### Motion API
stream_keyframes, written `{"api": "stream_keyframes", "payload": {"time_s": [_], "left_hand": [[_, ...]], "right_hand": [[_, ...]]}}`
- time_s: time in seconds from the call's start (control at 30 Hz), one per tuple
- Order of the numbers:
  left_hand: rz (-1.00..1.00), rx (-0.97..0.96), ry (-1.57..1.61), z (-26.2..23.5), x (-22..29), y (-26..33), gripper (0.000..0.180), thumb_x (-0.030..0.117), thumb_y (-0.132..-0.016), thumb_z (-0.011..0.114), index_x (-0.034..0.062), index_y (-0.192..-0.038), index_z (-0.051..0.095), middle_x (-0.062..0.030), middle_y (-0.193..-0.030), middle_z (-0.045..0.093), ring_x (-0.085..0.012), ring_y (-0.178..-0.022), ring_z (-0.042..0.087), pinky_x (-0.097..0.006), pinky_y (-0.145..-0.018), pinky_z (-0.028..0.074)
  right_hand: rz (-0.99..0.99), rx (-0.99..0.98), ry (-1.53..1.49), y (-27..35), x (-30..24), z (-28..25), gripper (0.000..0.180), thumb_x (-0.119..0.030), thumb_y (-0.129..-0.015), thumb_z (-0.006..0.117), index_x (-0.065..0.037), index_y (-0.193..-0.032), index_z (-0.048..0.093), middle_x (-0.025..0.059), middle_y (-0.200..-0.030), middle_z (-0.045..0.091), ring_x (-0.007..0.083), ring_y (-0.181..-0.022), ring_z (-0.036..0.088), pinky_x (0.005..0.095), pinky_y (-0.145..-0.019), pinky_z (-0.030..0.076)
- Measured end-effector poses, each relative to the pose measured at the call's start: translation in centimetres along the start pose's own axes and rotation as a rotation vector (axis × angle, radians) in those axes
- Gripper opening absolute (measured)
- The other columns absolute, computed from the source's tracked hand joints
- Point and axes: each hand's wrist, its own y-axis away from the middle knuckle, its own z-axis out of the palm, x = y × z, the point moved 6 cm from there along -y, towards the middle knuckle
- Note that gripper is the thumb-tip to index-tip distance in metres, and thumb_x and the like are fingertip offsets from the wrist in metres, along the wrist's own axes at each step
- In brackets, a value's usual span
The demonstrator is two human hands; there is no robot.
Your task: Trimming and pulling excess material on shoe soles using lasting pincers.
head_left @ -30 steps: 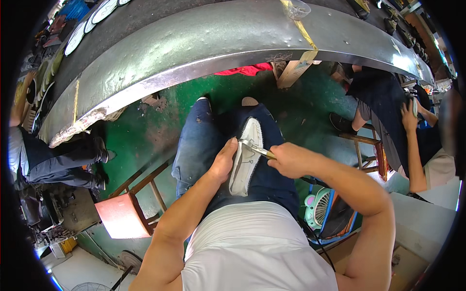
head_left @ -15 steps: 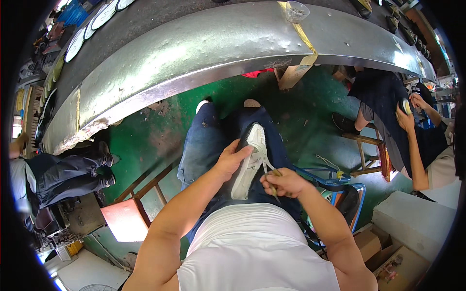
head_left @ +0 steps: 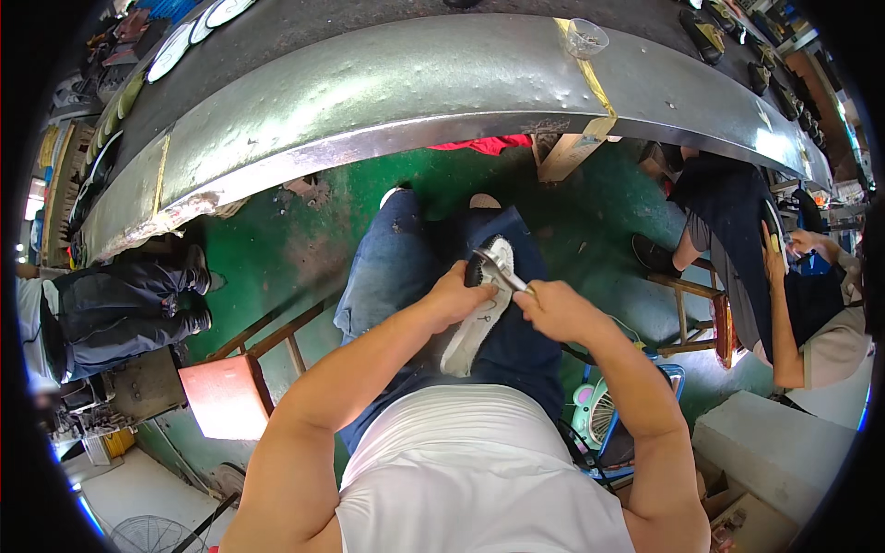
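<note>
A shoe [head_left: 472, 339] lies sole up along my right thigh, its toe pointing away from me. Its underside is white, with a dark gathered edge around the toe. My left hand [head_left: 458, 297] grips the left side of its forepart, thumb across the underside. In my right hand [head_left: 559, 310] is a shiny metal hand tool [head_left: 505, 272], and the fingers are closed around its handle. The broad head of the tool rests over the toe end of the shoe. Its exact kind I cannot make out.
A metal-edged bench [head_left: 369, 88] curves ahead, bearing a clear plastic cup [head_left: 586, 39]. A red-topped stool [head_left: 221, 396] stands left; a small green fan [head_left: 593, 412] is at my right. People sit on both sides, the right one [head_left: 784, 267] handling a shoe.
My right hand has moved up beside the toe, bringing the metal tool over the underside. Pale strips seen loose over the shoe before no longer show. The left hand still grips the shoe.
</note>
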Motion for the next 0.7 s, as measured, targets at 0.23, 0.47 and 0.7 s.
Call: {"api": "stream_keyframes", "payload": {"time_s": [0.23,0.47,0.7], "left_hand": [[-0.04,-0.158,0.124,-0.9,-1.2,-0.7,0.077,0.029,-0.085,0.078,-0.0063,-0.14,0.039,-0.0233,-0.132,0.058,-0.0283,-0.115,0.062,-0.039,-0.096,0.051],[-0.092,-0.259,0.201,-0.3,-1.0,-0.1,0.097,0.028,-0.086,0.078,-0.008,-0.152,0.018,-0.0234,-0.141,0.05,-0.0286,-0.125,0.055,-0.042,-0.104,0.046],[-0.125,-0.293,0.298,-0.9,-0.2,0.1,0.092,0.028,-0.087,0.078,-0.0014,-0.153,0.02,-0.0174,-0.141,0.052,-0.0256,-0.126,0.055,-0.042,-0.105,0.045]], "right_hand": [[0.197,-0.28,-0.178,6.1,-0.1,0.1,0.031,-0.03,-0.094,0.062,0.001,-0.093,0.063,0.0198,-0.079,0.068,0.0395,-0.076,0.065,0.0419,-0.072,0.052],[-0.128,-0.15,0.321,6.4,-2.8,4.0,0.038,-0.022,-0.094,0.061,0.008,-0.117,0.057,0.0231,-0.11,0.067,0.0395,-0.102,0.065,0.0461,-0.086,0.052],[-0.229,-0.033,0.214,5.7,-1.7,4.7,0.032,-0.02,-0.093,0.062,0.0,-0.119,0.058,0.0229,-0.101,0.067,0.0412,-0.094,0.066,0.0484,-0.083,0.052]]}}
